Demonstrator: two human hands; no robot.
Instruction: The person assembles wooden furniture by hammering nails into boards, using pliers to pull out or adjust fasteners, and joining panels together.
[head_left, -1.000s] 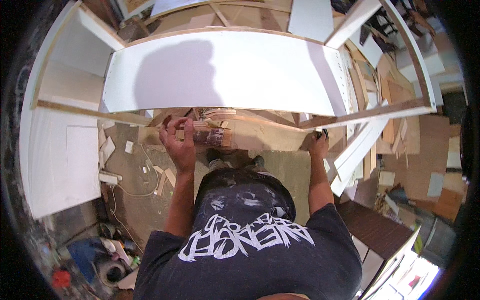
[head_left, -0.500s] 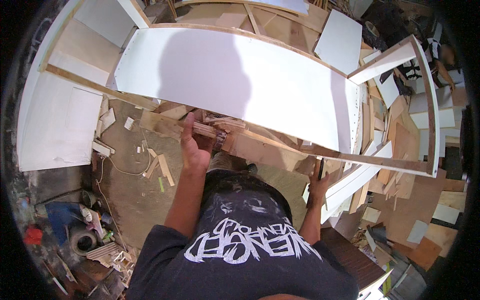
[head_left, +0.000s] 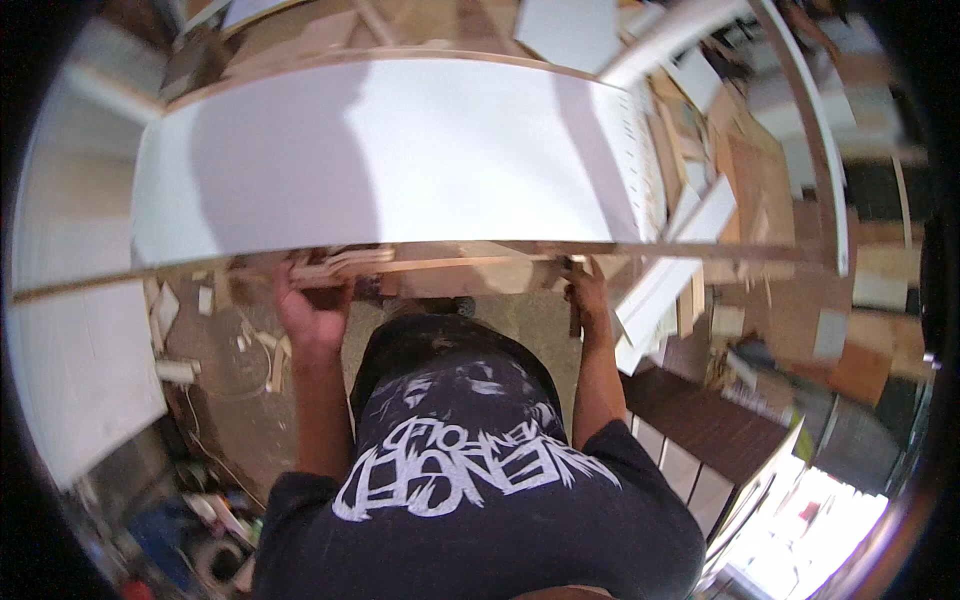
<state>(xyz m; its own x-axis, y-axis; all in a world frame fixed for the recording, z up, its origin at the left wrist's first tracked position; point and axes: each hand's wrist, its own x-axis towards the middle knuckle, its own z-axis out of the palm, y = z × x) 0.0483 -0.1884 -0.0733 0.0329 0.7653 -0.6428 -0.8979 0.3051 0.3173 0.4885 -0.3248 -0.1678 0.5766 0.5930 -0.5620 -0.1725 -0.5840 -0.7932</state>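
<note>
A person looks down at a large white board [head_left: 400,150] held flat at chest height. The left hand [head_left: 315,305] and right hand [head_left: 585,290] each grip its near wooden edge from below. Offcuts litter the floor [head_left: 230,400]; a stumble could tip the board loose.

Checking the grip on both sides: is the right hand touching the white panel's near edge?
Touching. The head view shows the right hand with its fingers wrapped up over the near edge of the white panel, no gap between them.
</note>
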